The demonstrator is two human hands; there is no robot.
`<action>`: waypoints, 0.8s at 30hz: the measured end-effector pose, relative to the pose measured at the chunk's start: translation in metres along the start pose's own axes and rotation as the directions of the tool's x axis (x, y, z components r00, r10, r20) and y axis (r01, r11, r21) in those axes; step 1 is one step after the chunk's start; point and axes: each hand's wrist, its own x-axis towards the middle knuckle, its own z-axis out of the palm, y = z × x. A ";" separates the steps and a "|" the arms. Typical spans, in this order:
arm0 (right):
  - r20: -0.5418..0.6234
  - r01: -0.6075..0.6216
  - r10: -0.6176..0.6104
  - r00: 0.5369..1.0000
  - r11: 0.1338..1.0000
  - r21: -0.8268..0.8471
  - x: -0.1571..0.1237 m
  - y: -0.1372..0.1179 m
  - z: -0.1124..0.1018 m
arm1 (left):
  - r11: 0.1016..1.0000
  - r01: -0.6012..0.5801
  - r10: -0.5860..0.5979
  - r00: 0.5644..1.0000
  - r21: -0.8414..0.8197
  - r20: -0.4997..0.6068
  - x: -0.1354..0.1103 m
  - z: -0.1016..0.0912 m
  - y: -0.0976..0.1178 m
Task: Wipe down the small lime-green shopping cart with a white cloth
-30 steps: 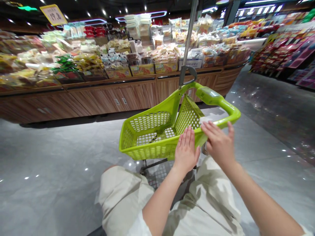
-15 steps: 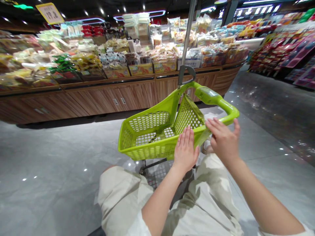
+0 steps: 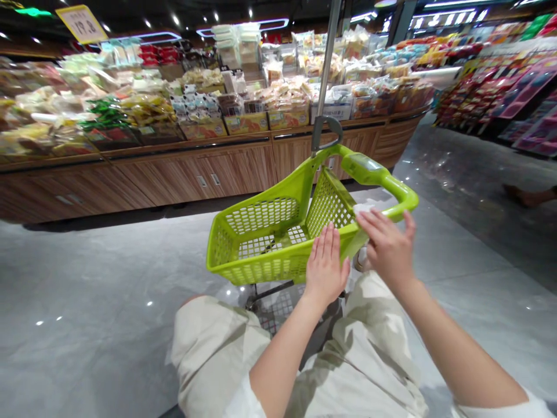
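Note:
A lime-green plastic shopping cart basket [image 3: 261, 232] stands right in front of me, with nothing in it. My left hand [image 3: 324, 267] lies flat against the basket's near rim, fingers stretched out and together. My right hand [image 3: 387, 247] is just to its right, fingers extended toward the green handle bar [image 3: 383, 183], holding nothing I can see. A grey metal pole [image 3: 325, 69] rises from the cart's far side. My legs in pale trousers [image 3: 226, 348] show below the basket.
A long wooden display counter [image 3: 195, 174] piled with packaged food runs across the back. A yellow price sign [image 3: 82, 23] hangs at top left. Shelves of colourful goods [image 3: 500, 87] line the right. The floor [image 3: 87, 290] is grey polished tile.
The cart and view have drifted slightly left. My right hand moved a little back toward the handle bar. My left hand stays flat on the rim.

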 end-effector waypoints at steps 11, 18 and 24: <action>-0.116 -0.141 0.136 0.984 0.989 -0.035 0.004 0.053 -0.015 | 1.000 -0.017 0.017 1.000 -0.002 0.000 0.000 0.002 -0.001; 0.139 0.153 -0.162 0.977 0.986 0.072 -0.014 -0.033 -0.002 | 1.000 -0.027 0.027 1.000 -0.010 0.006 -0.001 0.000 -0.006; -0.104 -0.019 0.022 0.994 0.999 0.029 -0.009 0.028 -0.018 | 0.999 -0.044 0.044 0.999 -0.008 -0.018 -0.008 -0.002 -0.009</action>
